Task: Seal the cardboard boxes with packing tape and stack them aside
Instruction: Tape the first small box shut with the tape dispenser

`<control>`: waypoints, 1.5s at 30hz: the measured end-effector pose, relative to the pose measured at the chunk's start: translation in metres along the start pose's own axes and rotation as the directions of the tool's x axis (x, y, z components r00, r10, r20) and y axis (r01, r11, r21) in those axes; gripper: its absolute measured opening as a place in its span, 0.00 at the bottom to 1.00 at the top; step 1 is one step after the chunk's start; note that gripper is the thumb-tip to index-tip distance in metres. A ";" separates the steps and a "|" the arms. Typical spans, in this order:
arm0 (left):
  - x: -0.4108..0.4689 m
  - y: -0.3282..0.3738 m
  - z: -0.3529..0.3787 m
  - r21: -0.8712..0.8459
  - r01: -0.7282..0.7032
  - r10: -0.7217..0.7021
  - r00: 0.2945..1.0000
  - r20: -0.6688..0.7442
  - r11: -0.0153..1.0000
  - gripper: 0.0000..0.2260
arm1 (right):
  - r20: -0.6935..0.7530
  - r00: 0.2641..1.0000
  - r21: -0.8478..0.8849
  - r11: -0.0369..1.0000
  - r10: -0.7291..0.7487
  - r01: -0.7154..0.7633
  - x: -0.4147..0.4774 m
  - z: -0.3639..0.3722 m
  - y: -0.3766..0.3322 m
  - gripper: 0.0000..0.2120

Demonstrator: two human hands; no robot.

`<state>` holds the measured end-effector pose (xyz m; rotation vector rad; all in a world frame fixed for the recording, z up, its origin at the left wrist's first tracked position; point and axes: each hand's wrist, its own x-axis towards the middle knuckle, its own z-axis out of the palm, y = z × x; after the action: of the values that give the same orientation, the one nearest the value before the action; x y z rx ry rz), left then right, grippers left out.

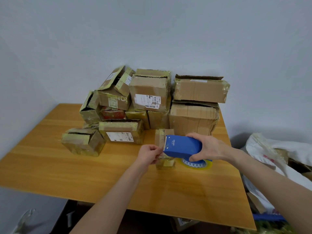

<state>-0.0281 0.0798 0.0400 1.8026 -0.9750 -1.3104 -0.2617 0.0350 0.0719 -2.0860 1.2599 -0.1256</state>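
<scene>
A heap of taped cardboard boxes [150,92] across the back of the tabletop [50,166], against the wall; white sacks [287,149] off its right edge. Barcoded shipping labels [147,100] on several, print too small to read; "deli" in white on the blue tape dispenser [183,146]. Right hand [212,147] clamped around the dispenser, held over a small cardboard box [164,163] mid-tabletop, yellowish tape roll [197,164] underneath. Left hand [149,153] just beside the blade end, fingertips pinched together; on tape or not, impossible to tell.
</scene>
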 end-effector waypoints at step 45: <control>0.062 -0.077 -0.031 0.246 0.200 -0.160 0.972 -0.174 0.948 0.19 | 0.115 0.944 -0.115 0.948 0.309 -0.296 0.019 0.054 0.042 0.37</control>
<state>0.0282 0.0660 -0.0460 2.2059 -0.9522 -1.1714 -0.2611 0.0338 0.0009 -1.9157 1.5120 0.2113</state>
